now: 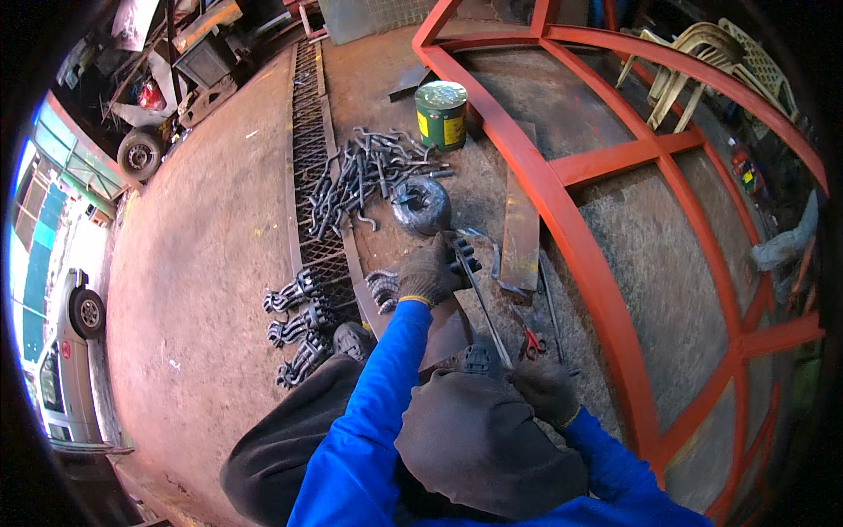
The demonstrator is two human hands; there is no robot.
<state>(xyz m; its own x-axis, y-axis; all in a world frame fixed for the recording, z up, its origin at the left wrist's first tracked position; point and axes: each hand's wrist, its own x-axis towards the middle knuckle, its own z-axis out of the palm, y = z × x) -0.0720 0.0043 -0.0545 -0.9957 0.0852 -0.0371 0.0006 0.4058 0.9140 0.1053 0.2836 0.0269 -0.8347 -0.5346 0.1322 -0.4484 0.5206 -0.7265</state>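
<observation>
A dark bunch point(468, 256) is being grasped by the left hand point(428, 270), near the coil point(421, 207). A strip point(485, 307) is being held out from it towards the right hand point(545, 390), whose grip cannot be told. Binding is seemingly being done; next, tension on the strip is probably being called for, the bunch being kept steady.

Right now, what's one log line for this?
Left hand: gloved, at dark metal pieces | right hand: gloved, near red-handled tool | around: green can, bent metal rods, red frame
</observation>
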